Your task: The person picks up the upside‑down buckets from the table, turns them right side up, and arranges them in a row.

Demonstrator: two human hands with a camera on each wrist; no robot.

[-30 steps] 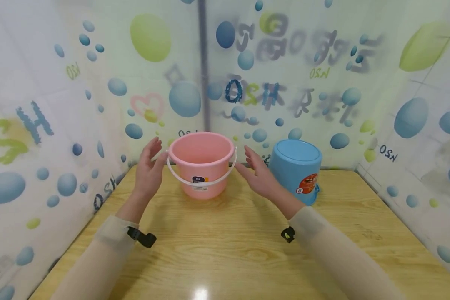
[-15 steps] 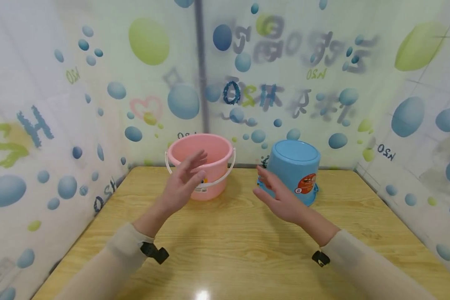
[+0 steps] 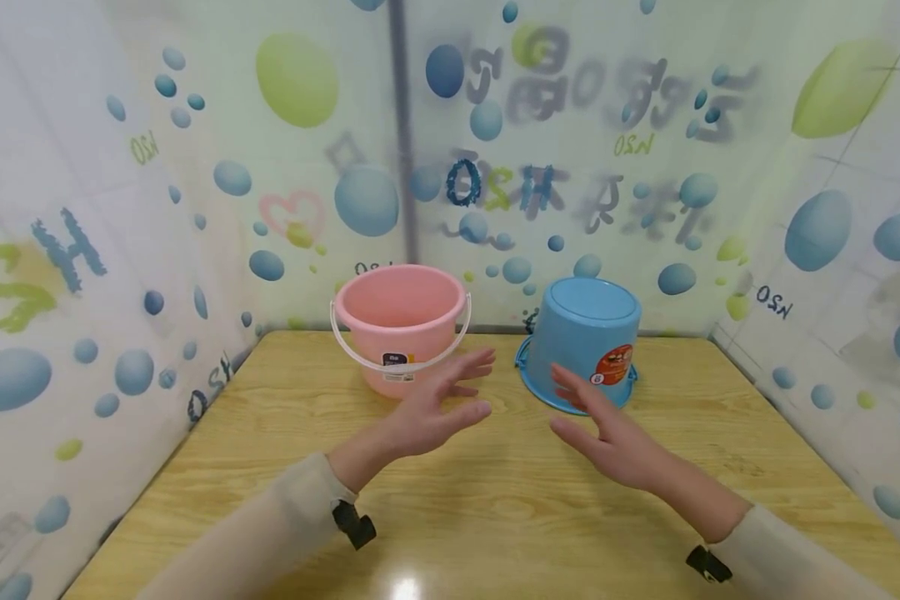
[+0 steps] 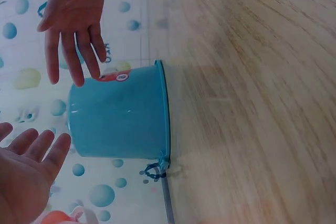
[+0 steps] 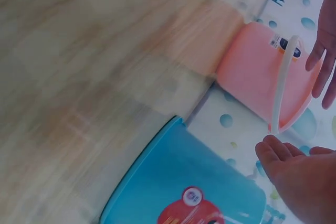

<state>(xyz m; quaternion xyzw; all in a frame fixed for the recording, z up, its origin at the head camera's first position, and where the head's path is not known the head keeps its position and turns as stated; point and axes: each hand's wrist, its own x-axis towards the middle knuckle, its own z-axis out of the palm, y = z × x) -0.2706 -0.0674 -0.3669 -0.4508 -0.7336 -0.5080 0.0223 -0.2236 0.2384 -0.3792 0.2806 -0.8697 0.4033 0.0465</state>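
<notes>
Blue bucket (image 3: 562,346), head view: stands inverted on the wooden table (image 3: 495,517), right of the upright pink bucket (image 3: 401,333); long axis vertical, base up, mouth down, red label (image 3: 615,365) towards the near right; left hand (image 3: 431,412) overlaps the lower pink bucket in outline; right hand (image 3: 618,442) has its fingertips across the front of the blue one; fingers of both extended, thumbs apart, nothing held; white handle (image 3: 397,367) hangs across the pink front.

Left wrist view: blue bucket appears sideways, base left, rim right, axis across the frame; handle joint (image 4: 164,161) at the rim is clear here; only a sliver of red label shows; both palms visible, left hand cut by the edge; fingertip contact at the bucket's upper side cannot be told; pinkish piece at the bottom edge too cropped to identify.

Right wrist view: blue rim slants at left, base end points right, lower part and label cut off; pink bucket's label legible only as patches; left hand cropped at right edge.
</notes>
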